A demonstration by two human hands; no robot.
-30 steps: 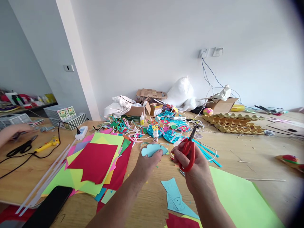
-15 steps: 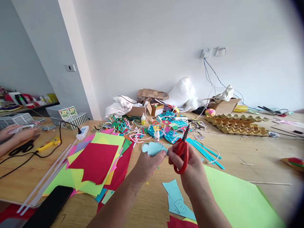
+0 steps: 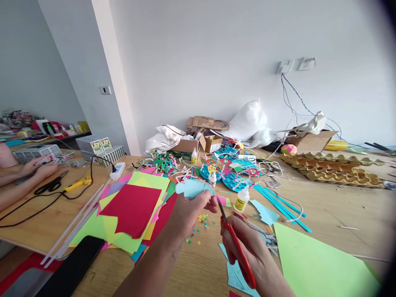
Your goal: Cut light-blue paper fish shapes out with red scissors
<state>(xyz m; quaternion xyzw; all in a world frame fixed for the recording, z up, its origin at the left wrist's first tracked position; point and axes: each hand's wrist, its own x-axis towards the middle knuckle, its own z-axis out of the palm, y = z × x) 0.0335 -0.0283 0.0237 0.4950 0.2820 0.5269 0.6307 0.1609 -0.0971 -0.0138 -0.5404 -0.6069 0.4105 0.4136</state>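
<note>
The blue paper [image 3: 192,188] is up off the table, to the left of the glue bottle [image 3: 241,199]. Its long way runs from left to right, and its right end points toward the bottle. The left hand [image 3: 187,214] is the near one, because it has the paper. Its thumb lies on top and the other fingers are mostly hidden below, so they look to be pinching the paper between them.

The right hand [image 3: 249,243] is on the near side of the bottle, apart from the paper. Its fingers are curled around the red handles of the scissors [image 3: 234,238]. The scissors lean to the left and point away from the person. Their tip is left of the bottle, just beside the paper's right end and the left fingertips. I cannot tell if it touches them. The blades look close together, but I cannot be sure.

Little paper dots [image 3: 202,222] lie to the left of the bottle, on its near side, and a big green sheet [image 3: 315,260] lies to its right and nearer the person
</note>
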